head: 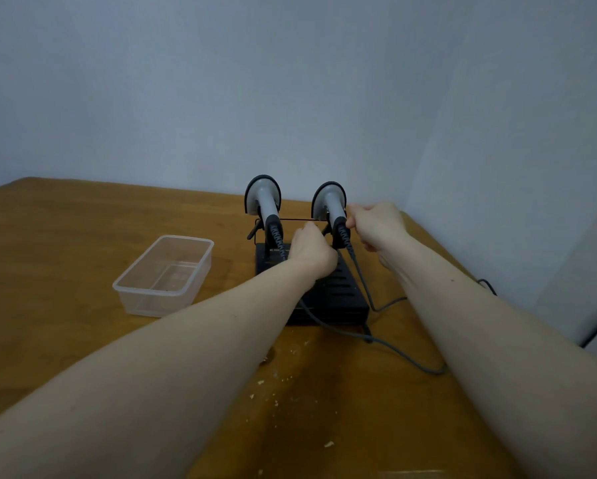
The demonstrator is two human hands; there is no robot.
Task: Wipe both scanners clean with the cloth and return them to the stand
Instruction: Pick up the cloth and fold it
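We've got right hand [376, 224] pinching center-frame scanner [330, 202], left hand [311, 245] fingers hidden; cable [362, 288] could snag, tipping stand [338, 288].

Two grey scanners [263, 202] [329, 205] upright on black stand [342, 292], right hand [376, 224] and left hand [312, 245] beside them, fingers curled.
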